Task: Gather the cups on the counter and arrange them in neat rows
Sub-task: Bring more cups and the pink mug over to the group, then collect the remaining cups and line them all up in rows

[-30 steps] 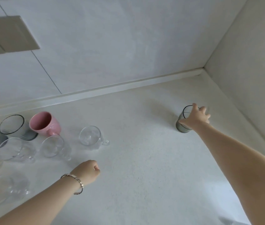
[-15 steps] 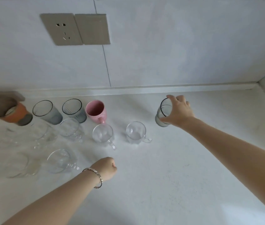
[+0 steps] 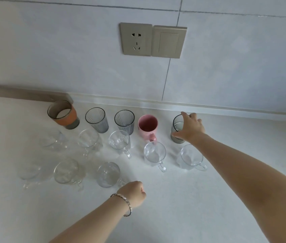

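Seen from the head camera, the right hand [image 3: 190, 129] gripped a grey glass [image 3: 177, 128] with curled fingers at the back row's right end, near a pink mug [image 3: 147, 126]. The left hand [image 3: 133, 193] was an empty fist over the counter [image 3: 191, 207].

free: counter [image 3: 209, 204] R of grey glass [image 3: 176, 132] & in front of cups [image 3: 65, 172], open | back: wall [image 3: 226, 76] close behind rear row | gap: narrow betw pink mug [image 3: 147, 126] & grey glass | front: clear mug [image 3: 189, 157] just before grey glass | L side: cups packed close
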`<state>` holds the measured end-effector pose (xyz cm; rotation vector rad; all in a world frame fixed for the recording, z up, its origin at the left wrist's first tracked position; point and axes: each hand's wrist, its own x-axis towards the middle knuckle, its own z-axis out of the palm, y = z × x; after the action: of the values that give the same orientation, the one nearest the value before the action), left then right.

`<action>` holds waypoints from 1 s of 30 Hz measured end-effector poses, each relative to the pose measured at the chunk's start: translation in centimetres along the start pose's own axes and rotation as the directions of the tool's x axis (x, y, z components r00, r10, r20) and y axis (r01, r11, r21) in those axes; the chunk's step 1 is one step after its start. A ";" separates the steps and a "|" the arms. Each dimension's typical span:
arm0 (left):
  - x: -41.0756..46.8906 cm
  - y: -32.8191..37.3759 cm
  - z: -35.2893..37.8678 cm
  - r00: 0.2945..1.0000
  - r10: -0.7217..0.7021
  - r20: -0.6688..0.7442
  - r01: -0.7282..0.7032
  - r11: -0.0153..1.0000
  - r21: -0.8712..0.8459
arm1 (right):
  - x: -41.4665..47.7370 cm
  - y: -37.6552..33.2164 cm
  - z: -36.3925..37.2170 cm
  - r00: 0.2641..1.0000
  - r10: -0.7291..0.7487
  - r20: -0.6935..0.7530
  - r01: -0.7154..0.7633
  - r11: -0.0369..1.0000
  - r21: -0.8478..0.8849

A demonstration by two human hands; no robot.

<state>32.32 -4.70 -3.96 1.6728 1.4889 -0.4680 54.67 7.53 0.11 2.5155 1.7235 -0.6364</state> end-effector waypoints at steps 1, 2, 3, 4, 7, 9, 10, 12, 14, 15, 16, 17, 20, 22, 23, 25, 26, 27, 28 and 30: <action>0.0 -0.1 0.0 1.000 0.002 0.002 -0.002 1.000 -0.005 | -0.2 0.0 -0.1 1.000 0.007 0.006 -0.007 1.000 0.003; 0.0 -0.1 -0.1 1.000 0.004 0.006 -0.004 1.000 -0.009 | -0.5 0.0 -0.2 1.000 0.013 0.014 -0.013 1.000 0.010; 0.0 0.0 -0.2 1.000 0.013 0.009 -0.013 1.000 -0.009 | -0.9 0.0 -0.3 1.000 0.017 0.020 -0.018 1.000 0.018; 0.0 0.0 -0.2 1.000 0.025 0.012 -0.025 1.000 -0.006 | -1.5 0.2 -0.3 1.000 0.020 0.019 -0.021 0.999 0.030; 0.1 0.3 -0.1 0.997 0.075 0.016 -0.075 0.997 0.018 | -4.3 1.3 -0.2 0.999 0.041 -0.022 -0.038 0.992 0.118; 0.2 0.5 0.2 0.993 0.116 0.026 -0.117 0.992 0.050 | -6.7 2.7 -0.1 0.995 0.083 -0.054 -0.073 0.982 0.176; 0.3 0.7 0.3 0.990 0.136 0.035 -0.139 0.988 0.068 | -8.0 3.6 -0.1 0.992 0.114 -0.061 -0.100 0.976 0.193; 0.4 1.3 0.6 0.981 0.184 0.064 -0.190 0.975 0.118 | -10.6 5.9 -0.2 0.981 0.187 -0.042 -0.175 0.962 0.211; 0.4 2.2 1.1 0.967 0.232 0.103 -0.248 0.952 0.179 | -13.7 8.5 -0.3 0.965 0.263 0.010 -0.259 0.940 0.221; 0.4 2.8 1.5 0.959 0.255 0.120 -0.275 0.939 0.207 | -15.4 9.8 -0.2 0.954 0.297 0.032 -0.296 0.928 0.227; 0.3 3.5 2.0 0.950 0.280 0.137 -0.306 0.923 0.235 | -17.2 11.0 -0.1 0.942 0.331 0.049 -0.333 0.913 0.238; 0.1 4.3 2.5 0.939 0.307 0.153 -0.338 0.904 0.263 | -19.0 12.2 0.1 0.928 0.367 0.064 -0.371 0.894 0.251; -1.0 6.7 4.5 0.909 0.361 0.207 -0.412 0.851 0.326 | -24.6 15.5 1.0 0.880 0.465 0.100 -0.473 0.835 0.280; -2.1 8.4 6.0 0.890 0.389 0.236 -0.452 0.820 0.352 | -28.3 17.7 1.5 0.849 0.518 0.103 -0.525 0.807 0.270; -2.5 9.1 6.9 0.881 0.405 0.244 -0.470 0.808 0.355 | -30.0 18.8 1.8 0.836 0.539 0.103 -0.545 0.798 0.257; -3.6 10.5 8.7 0.863 0.438 0.252 -0.504 0.784 0.362 | -33.4 21.1 2.2 0.816 0.564 0.125 -0.577 0.790 0.208; -4.2 11.1 9.6 0.855 0.453 0.253 -0.518 0.771 0.370 | -35.0 22.3 2.5 0.808 0.571 0.143 -0.588 0.792 0.165; -4.7 11.8 10.5 0.848 0.465 0.255 -0.530 0.758 0.379 | -36.4 23.5 2.9 0.802 0.575 0.163 -0.594 0.797 0.112; -5.1 12.3 11.4 0.843 0.472 0.259 -0.538 0.751 0.382 | -37.9 24.6 3.4 0.798 0.575 0.181 -0.591 0.805 0.052; -6.1 13.1 13.3 0.843 0.473 0.254 -0.537 0.753 0.380 | -40.2 26.6 4.7 0.789 0.574 0.219 -0.576 0.815 -0.060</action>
<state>46.54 -18.21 -2.90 2.2530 0.7894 -0.6327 64.90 -39.65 4.26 2.6342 0.7985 -0.8239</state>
